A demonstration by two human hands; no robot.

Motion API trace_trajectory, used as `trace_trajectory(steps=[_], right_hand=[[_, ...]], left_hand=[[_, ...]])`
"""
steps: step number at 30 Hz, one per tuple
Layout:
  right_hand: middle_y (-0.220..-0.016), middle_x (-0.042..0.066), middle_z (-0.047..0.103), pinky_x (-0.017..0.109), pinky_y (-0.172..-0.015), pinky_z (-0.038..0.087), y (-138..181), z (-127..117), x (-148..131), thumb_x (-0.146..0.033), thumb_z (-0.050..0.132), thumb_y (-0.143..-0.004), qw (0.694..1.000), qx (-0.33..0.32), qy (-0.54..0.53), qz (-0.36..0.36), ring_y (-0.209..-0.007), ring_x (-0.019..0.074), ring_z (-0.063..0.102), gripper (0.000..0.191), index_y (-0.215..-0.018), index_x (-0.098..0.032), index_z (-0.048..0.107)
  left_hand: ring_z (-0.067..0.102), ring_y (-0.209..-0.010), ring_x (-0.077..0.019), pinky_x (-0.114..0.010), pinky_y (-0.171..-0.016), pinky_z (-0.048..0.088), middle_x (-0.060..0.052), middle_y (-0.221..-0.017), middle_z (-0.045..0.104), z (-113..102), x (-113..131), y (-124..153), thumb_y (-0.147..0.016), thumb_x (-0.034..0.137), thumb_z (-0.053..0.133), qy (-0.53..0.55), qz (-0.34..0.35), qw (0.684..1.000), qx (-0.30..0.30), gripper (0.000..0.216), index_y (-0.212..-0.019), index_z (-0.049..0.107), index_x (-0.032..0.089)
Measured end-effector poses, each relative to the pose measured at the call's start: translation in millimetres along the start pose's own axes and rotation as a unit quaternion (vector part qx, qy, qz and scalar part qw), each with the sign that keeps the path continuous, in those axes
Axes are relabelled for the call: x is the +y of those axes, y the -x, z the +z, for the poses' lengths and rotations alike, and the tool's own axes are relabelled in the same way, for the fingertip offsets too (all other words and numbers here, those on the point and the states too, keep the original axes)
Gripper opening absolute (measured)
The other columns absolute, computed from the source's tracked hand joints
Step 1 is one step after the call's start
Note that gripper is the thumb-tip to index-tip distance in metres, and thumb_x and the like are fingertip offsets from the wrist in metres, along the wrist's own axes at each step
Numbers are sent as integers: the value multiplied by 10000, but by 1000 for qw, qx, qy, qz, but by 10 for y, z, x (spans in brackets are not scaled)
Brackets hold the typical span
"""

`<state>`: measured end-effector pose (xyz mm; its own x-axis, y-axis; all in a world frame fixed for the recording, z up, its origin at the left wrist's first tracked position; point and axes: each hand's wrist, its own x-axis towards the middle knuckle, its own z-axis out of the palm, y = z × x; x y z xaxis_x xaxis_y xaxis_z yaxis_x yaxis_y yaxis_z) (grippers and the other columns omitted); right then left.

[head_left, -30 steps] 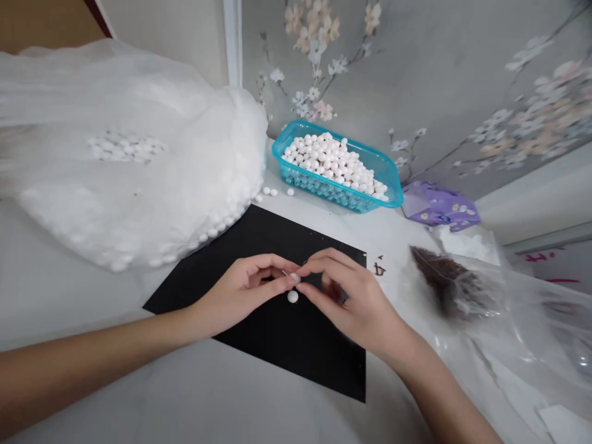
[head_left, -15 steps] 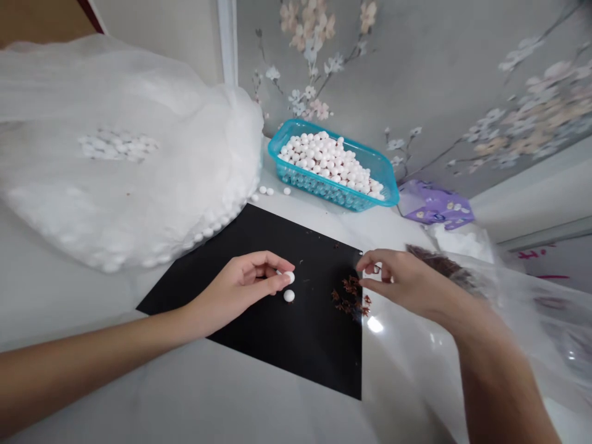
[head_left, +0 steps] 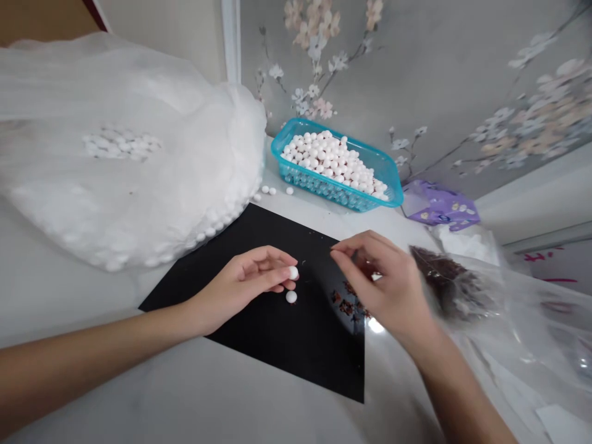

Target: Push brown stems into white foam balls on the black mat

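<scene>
A small white ball (head_left: 293, 272) is pinched between the thumb and fingers of my left hand (head_left: 245, 280), over a black sheet (head_left: 287, 351). Just below it, another white ball (head_left: 291, 296) rests on the sheet, with a bit of reddish brown at its underside. My right hand (head_left: 382, 274) is raised above the sheet's right side, thumb and forefinger tips pressed together; what they hold, if anything, is too small to make out. Beneath that hand lies a loose cluster of small reddish-brown, star-like pieces (head_left: 345, 306), partly hidden by it.
A large translucent bag (head_left: 134, 203) full of white balls bulges at the left. Behind the sheet stands a turquoise basket (head_left: 324, 188) heaped with white balls; a few loose ones (head_left: 272, 191) lie beside it. At right are a purple packet (head_left: 444, 206) and a clear bag of brown pieces (head_left: 448, 280).
My right hand has moved left, from the brown pieces toward my left hand, and its fingertips have come together. My left hand still holds the ball, with its fingers slightly shifted.
</scene>
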<state>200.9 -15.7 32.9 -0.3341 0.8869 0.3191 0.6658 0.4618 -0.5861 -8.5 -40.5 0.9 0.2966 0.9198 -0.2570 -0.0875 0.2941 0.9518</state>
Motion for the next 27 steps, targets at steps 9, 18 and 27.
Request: trace_trajectory(steps=[9,18,27], right_hand=[[-801,10,587,227,-502,450,170,312,-256,-145,520,-843,996,36,-65,-55,-541,86,497,103,-866,-214,592],[-895,32,576,221,-466,446,182,327,-212,-158,514,-838,991,-28,-105,-73,-520,72,468,165,-985,-211,566],[-923,34,568,204,-456,437,173,330,-162,-212,526,-860,990,-51,-95,-90,-559,73,510,132,-987,-219,562]], left_hand=[[610,-707,-113,-237,-701,466,1,-697,672,-4,-18,16,-749,296,671,20,-10,999,-25,147,-803,646,162],[601,-671,-114,-240,-666,467,-3,-679,665,-9,-21,15,-719,303,695,28,-12,1000,-6,155,-750,660,155],[558,-632,-73,-198,-655,445,25,-645,657,-14,-5,14,-733,267,691,47,-12,999,-19,110,-687,665,171]])
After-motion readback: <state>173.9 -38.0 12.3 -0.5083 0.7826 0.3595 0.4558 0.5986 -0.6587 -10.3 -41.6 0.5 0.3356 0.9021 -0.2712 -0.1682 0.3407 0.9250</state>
